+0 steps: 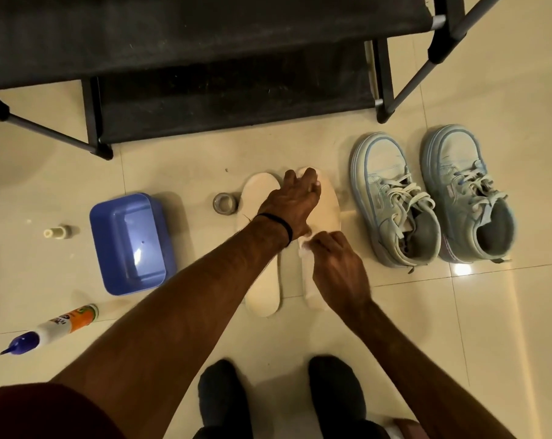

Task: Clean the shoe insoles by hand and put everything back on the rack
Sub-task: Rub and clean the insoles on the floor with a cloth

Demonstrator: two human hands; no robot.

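A: What are the hands doing?

B: The right hand point(334, 264) pinches a small white wipe point(303, 248) on the right insole point(330, 210). The left hand point(292, 201), fingers spread flat, presses that insole's far end to the floor point(205, 337).

A: And around them?

B: The left insole point(258, 191) lies just beside; 2 shoes point(433, 198) sit right, a blue tub point(129, 242) left, the rack point(230, 99) beyond.

A: Any advice?

B: Keep it pinned and rub in short, firm strokes.
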